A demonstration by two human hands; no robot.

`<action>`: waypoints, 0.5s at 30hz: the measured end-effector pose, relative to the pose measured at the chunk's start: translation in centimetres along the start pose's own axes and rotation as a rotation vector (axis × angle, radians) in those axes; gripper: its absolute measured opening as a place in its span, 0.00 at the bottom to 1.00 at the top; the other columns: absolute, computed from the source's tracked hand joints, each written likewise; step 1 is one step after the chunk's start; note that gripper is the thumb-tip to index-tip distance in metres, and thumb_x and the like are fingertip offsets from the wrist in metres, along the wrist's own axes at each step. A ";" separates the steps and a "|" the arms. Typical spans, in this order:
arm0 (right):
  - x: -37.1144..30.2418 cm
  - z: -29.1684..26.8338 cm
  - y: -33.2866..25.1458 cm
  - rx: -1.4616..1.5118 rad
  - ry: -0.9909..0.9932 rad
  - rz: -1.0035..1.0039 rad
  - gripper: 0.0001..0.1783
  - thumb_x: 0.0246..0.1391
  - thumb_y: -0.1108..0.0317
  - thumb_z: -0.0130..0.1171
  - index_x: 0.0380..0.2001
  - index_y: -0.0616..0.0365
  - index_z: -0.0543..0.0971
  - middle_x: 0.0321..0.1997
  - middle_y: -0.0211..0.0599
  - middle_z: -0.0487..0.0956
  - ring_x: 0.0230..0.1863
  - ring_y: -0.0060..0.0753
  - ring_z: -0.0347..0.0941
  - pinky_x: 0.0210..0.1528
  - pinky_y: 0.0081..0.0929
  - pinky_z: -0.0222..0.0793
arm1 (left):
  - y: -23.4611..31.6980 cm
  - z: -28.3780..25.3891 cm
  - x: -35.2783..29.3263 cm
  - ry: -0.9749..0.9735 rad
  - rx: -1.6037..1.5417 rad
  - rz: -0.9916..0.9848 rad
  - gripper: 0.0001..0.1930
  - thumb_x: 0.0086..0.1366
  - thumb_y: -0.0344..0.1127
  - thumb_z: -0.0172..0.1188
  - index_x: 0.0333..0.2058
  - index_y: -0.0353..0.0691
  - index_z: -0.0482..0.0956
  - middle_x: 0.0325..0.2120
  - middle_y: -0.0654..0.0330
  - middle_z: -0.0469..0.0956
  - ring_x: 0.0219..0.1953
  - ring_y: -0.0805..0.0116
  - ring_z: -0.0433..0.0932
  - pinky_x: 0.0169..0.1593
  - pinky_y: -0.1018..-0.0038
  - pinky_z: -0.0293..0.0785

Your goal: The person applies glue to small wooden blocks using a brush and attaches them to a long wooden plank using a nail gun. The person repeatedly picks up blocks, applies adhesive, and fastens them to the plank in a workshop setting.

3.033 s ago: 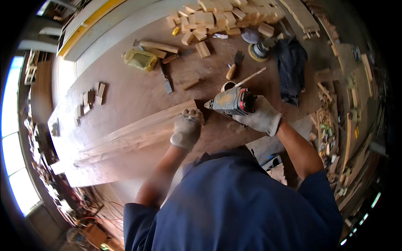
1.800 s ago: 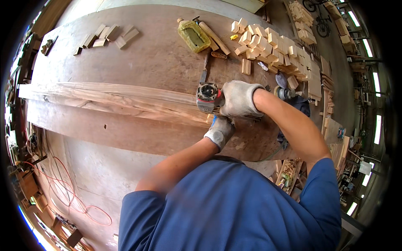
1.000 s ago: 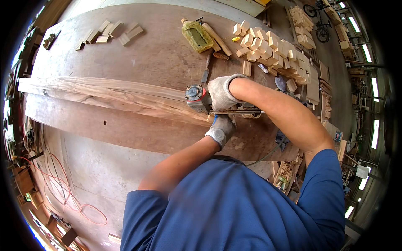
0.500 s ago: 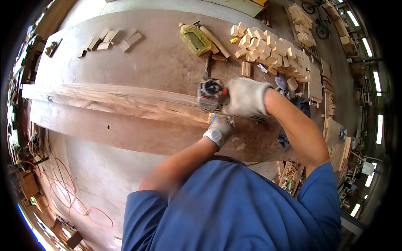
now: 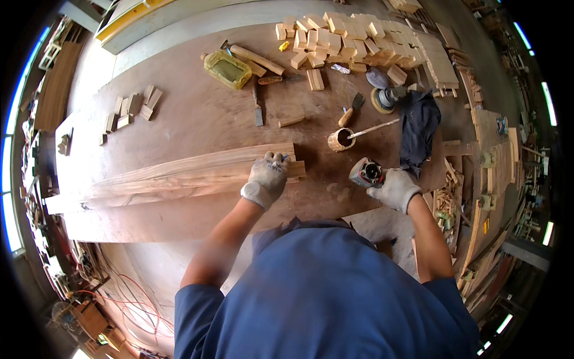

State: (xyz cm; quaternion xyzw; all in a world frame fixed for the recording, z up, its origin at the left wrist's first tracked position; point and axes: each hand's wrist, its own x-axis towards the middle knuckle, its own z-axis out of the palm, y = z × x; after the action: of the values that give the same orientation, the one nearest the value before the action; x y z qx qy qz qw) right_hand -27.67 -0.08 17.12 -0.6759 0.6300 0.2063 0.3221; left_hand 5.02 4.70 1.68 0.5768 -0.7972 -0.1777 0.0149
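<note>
Long wooden boards lie side by side on the brown worktable. On their right end rests my gloved left hand, its fingers curled in. A small blue bit shows by its fingertips; what the fingers hold is hidden. To the right, apart from the boards, my gloved right hand grips a handheld power tool with a grey body, a round black top and red trim. Beyond that tool stands a small pot with a stick leaning in it. A short wood piece lies beyond the boards.
Many wood blocks are heaped at the far side, and several small ones lie far left. A yellowish bottle, a chisel, a wooden-handled scraper, a sander and a dark cloth occupy the table.
My right hand has drawn the power tool off the boards' end, to the right and nearer me. My left hand now rests on top of the boards. The view has shifted.
</note>
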 end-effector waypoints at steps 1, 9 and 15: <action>0.7 1.4 1.5 -0.033 0.055 0.072 0.21 0.54 0.52 0.69 0.45 0.55 0.86 0.45 0.53 0.87 0.52 0.55 0.84 0.58 0.47 0.78 | -0.1 -0.7 -0.1 -0.013 -0.026 0.012 0.29 0.60 0.37 0.71 0.60 0.40 0.77 0.51 0.52 0.79 0.56 0.50 0.77 0.55 0.57 0.80; 7.4 11.4 10.0 -0.094 0.356 0.192 0.32 0.57 0.60 0.68 0.63 0.55 0.73 0.56 0.54 0.83 0.56 0.56 0.81 0.58 0.50 0.77 | -0.1 -1.2 0.2 -0.090 0.003 0.003 0.28 0.61 0.35 0.69 0.61 0.40 0.77 0.53 0.51 0.79 0.57 0.48 0.77 0.56 0.56 0.80; 8.6 14.8 8.7 -0.141 0.189 0.199 0.46 0.57 0.57 0.70 0.73 0.61 0.63 0.63 0.51 0.79 0.63 0.53 0.77 0.64 0.46 0.74 | 0.2 -1.2 -0.6 -0.041 -0.004 -0.017 0.29 0.62 0.36 0.69 0.62 0.41 0.77 0.53 0.52 0.78 0.57 0.49 0.77 0.56 0.57 0.80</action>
State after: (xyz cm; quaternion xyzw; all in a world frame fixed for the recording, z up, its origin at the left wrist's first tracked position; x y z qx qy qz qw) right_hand -33.31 4.06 -0.72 -0.6475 0.7053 0.2166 0.1910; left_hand 5.35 4.96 3.00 0.5798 -0.7920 -0.1913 -0.0019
